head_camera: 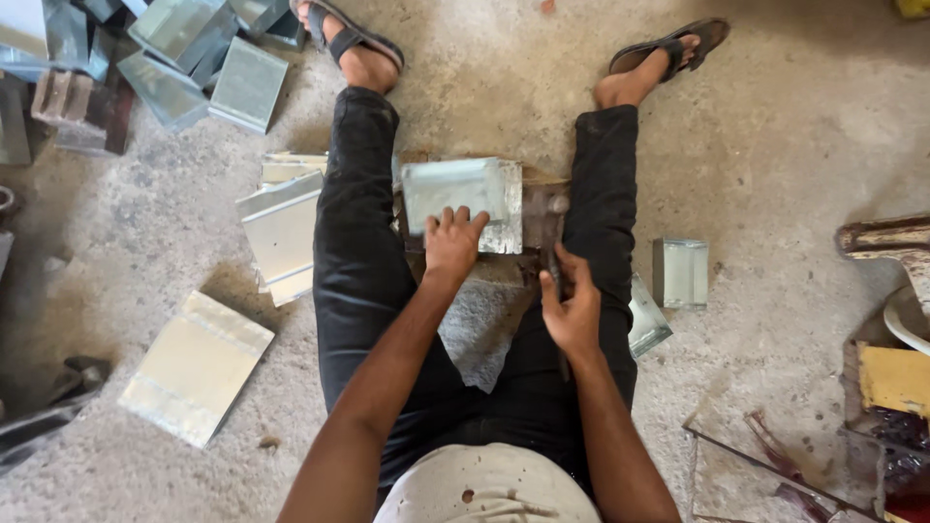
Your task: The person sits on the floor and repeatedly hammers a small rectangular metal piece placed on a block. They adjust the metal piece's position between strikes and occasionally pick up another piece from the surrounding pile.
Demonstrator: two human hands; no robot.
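I sit on a concrete floor with my legs spread. Between them a folded sheet-metal piece (pixel 463 189) lies on a rusty iron block (pixel 539 230). My left hand (pixel 452 240) presses flat on the near edge of that piece. My right hand (pixel 572 308) is closed around the handle of a hammer (pixel 555 237), whose head rests on the block just right of the sheet.
Flat and bent metal sheets (pixel 281 228) lie beside my left leg, another sheet (pixel 196 366) nearer at the left. Finished metal boxes (pixel 208 58) are piled at top left. A small metal box (pixel 680 273) stands by my right leg. Clutter sits at the right edge.
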